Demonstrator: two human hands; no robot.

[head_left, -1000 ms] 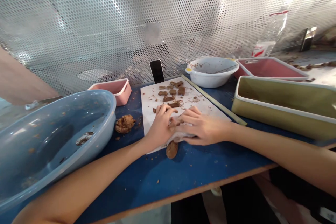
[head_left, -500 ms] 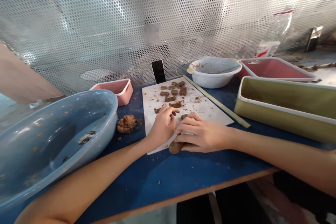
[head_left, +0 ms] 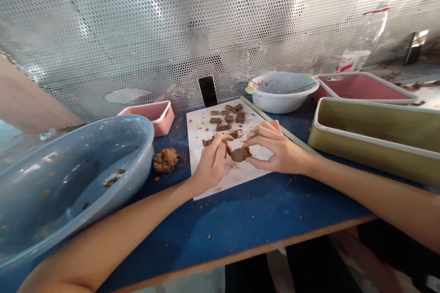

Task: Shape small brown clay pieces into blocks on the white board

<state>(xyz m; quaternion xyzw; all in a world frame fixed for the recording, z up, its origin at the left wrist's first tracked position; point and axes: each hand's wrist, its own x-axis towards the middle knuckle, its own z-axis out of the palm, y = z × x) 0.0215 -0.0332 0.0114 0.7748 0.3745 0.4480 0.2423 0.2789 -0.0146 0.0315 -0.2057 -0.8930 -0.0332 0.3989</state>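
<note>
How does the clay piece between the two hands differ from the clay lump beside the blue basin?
The clay piece is pinched in the right hand, while the clay lump lies on the blue tabletop. The clay piece shows a fairly smooth, rounded face; the clay lump is rough and craggy. The clay piece looks greyish brown, the clay lump more orange-brown. Both are brownish.

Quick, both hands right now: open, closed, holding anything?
Left hand: curled, right by the brown lump; whether it grips anything cannot be told.
Right hand: closed, holding the brown lump by its right end.
</note>
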